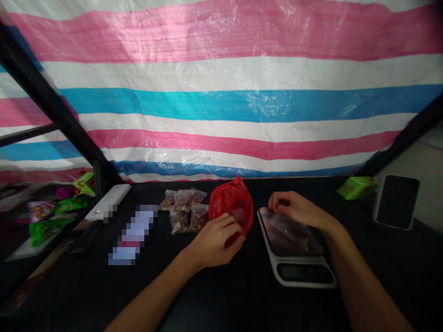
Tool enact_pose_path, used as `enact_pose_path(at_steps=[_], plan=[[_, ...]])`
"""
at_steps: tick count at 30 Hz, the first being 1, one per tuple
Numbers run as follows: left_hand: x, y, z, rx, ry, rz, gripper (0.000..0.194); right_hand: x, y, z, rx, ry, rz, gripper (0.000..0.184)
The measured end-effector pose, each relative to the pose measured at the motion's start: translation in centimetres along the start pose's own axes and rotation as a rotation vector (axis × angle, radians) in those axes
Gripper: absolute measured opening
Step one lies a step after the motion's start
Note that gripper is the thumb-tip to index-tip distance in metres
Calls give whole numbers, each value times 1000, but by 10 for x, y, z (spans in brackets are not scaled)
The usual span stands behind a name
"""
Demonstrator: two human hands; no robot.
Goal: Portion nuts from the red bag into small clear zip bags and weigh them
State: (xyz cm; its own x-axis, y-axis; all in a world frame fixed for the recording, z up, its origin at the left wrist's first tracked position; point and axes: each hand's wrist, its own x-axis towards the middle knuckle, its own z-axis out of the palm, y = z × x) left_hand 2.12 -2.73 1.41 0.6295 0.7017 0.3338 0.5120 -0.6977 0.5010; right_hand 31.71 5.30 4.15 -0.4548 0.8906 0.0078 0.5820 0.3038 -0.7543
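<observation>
Head view: the left hand (216, 242) grips a red plastic bag (231, 203) with its top pointing far, while the right hand (299, 210) has its fingers closed on a clear plastic bag (287, 230) lying lengthwise on a digital kitchen scale (304, 272).

Red plastic bag (231, 203) — pink-blue striped tarp (221, 103) (white bands too)

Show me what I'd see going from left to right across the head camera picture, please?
Green snack packets → flat white box → little bags of brown food → red bag → kitchen scale → green box → black phone
</observation>
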Motion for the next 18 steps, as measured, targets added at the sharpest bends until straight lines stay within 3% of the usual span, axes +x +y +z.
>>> enact_pose_path(at_steps=[2, 5, 11, 14, 18], plan=[[0, 1, 1, 0, -9, 31, 17, 0, -1, 0, -42, 96, -58, 20], [-2, 2, 0, -13, 78, 80, 18, -2, -2, -6, -98, 200, -48, 23], [-6, -4, -4, -62, 327, 115, 21, -10, -5, -13, -103, 85, 39, 21], [-7, -5, -5, -69, 355, 115, 21, -11, -6, -9, -114, 10, 51, 19], [-6, -2, -4, -53, 331, 116, 21, -10, -11, -4, -138, 19, -31, 26]])
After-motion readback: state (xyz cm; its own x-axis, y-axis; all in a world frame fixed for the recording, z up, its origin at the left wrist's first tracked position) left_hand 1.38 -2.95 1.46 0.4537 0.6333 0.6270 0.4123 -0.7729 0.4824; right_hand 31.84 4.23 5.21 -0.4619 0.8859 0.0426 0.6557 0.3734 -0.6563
